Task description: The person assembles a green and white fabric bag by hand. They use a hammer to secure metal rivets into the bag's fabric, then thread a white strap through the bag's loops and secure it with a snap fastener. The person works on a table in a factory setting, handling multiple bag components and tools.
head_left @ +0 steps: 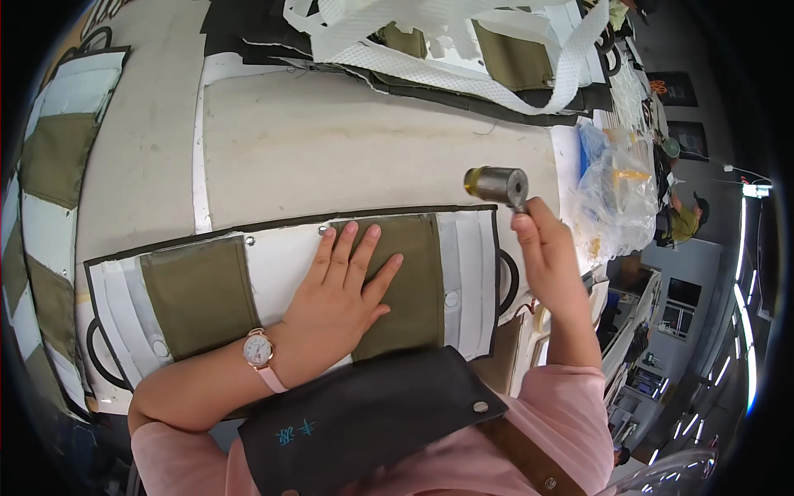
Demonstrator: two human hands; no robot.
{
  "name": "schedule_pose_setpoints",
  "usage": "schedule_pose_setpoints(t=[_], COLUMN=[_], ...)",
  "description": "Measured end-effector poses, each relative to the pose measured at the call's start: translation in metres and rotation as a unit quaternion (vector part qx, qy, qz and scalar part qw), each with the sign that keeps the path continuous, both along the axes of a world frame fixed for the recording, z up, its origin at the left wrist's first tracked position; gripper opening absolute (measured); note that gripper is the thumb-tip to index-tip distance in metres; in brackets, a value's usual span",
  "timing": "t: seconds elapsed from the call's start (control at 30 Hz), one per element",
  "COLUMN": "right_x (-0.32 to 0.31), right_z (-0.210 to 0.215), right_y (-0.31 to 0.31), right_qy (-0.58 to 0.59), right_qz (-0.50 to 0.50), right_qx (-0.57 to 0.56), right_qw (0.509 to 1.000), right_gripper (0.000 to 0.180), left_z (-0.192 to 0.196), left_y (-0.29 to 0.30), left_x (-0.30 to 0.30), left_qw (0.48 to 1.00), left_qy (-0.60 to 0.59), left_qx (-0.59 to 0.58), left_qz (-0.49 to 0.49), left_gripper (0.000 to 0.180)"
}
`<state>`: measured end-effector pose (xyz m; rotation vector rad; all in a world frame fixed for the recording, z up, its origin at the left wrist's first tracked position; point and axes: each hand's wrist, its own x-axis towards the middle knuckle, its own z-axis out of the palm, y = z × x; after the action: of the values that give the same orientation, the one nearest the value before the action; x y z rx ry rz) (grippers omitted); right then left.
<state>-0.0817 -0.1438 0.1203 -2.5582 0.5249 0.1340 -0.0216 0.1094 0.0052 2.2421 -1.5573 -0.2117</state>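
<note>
A wide strip of counter runs between the fabric panel's far edge and a heap of fabric. The panel lies flat nearest the person, white and olive, black-edged, with black loop handles. The left hand presses it, fingers spread; the right hand's grip is clamped on a hammer.

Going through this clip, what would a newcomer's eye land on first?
Probably the metal-headed hammer, raised at right of centre in the right hand. Next, the olive-and-white fabric panel across the middle, with the left hand spread over it. The pink-strapped wristwatch on the left wrist also stands out, just below the panel's middle.
</note>
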Motion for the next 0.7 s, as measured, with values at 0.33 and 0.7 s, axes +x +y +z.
schedule_pose_setpoints(t=[0.33, 0.7], right_x=[-0.028, 0.067], right_z=[-0.01, 0.019], right_y=[-0.033, 0.042], right_qy=[0.046, -0.037], right_qz=[-0.031, 0.111], right_qx=[-0.074, 0.138], right_qw=[0.996, 0.984], right_gripper=[0.037, 0.038], left_z=[0.01, -0.004], left_y=[0.005, 0.007], left_x=[0.007, 0.002], left_qw=[0.996, 0.982], left_qy=[0.072, 0.108], left_qx=[0.005, -0.056], left_qz=[-0.049, -0.145], left_gripper=[0.086, 0.081])
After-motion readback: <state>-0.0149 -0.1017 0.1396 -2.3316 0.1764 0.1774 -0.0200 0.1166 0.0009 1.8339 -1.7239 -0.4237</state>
